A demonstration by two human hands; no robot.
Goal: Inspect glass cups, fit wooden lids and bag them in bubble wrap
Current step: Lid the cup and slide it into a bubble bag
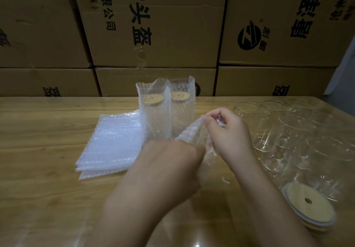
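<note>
Between my hands is a clear bubble-wrap bag [194,131], held over the wooden table [38,131]. My right hand [228,131] pinches its upper edge. My left hand [169,162] grips its lower part, and most of the bag is hidden behind that hand. Two bagged cups with wooden lids [153,112] [181,108] stand upright just behind. A flat stack of bubble-wrap bags [113,143] lies to the left. Several bare glass cups [288,131] stand at the right. A stack of wooden lids [309,204] sits at the front right.
Stacked cardboard boxes [153,35] with printed characters form a wall along the table's far edge. The glass cups crowd the right side close to my right forearm.
</note>
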